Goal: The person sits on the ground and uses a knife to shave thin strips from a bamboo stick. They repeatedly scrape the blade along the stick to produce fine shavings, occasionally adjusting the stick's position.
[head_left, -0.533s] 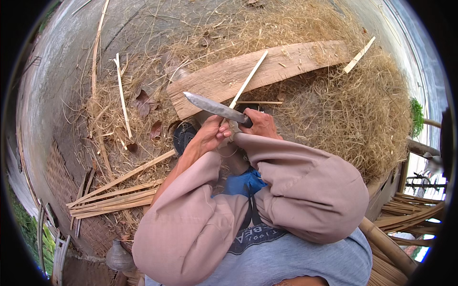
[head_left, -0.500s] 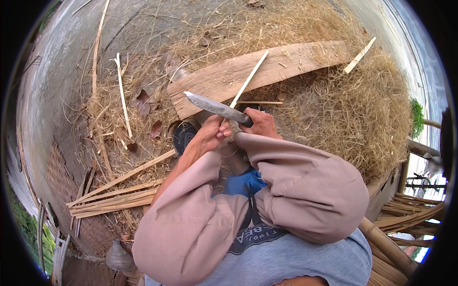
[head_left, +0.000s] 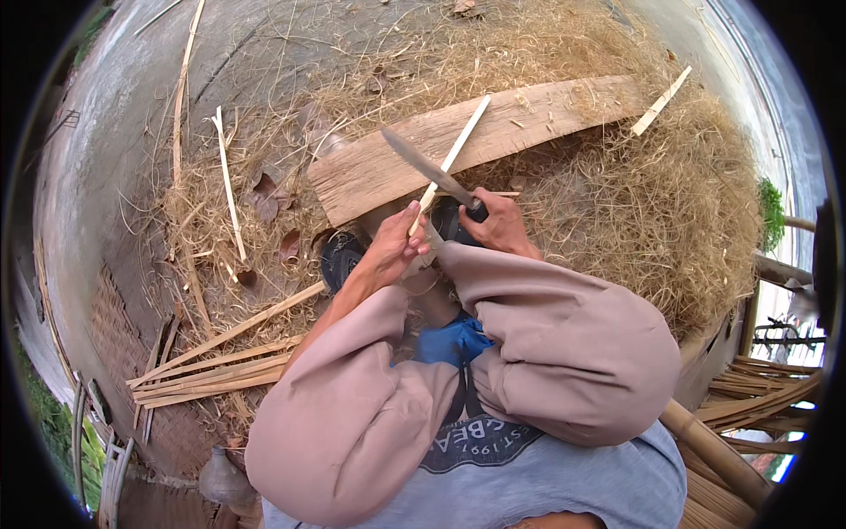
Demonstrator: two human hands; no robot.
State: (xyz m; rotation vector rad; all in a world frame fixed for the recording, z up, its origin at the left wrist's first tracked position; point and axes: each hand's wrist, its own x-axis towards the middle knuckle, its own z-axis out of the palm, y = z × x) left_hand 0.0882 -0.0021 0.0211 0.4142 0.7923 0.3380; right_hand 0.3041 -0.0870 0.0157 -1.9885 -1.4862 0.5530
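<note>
My left hand (head_left: 395,242) grips the near end of a pale bamboo strip (head_left: 459,145) between thumb and fingers. The strip slants away to the right, its far part over a wooden plank (head_left: 388,172). In my right hand (head_left: 500,225) is the dark handle of a large knife (head_left: 432,167). Its broad steel blade points up and to the left and crosses the strip just beyond my left hand. Whether the blade touches the strip, I cannot tell. Both hands are in front of my bent knees.
Curly bamboo shavings (head_left: 652,203) cover much of the ground. A bundle of split strips (head_left: 216,375) lies to the left, and single strips (head_left: 229,181) are scattered around. At the lower left stands a grey jug-like vessel (head_left: 225,479). A thick bamboo pole (head_left: 718,454) runs along the right.
The knife has swung so its tip points farther up, and my right hand has moved slightly right. My left hand has turned, showing more of the strip's near end.
</note>
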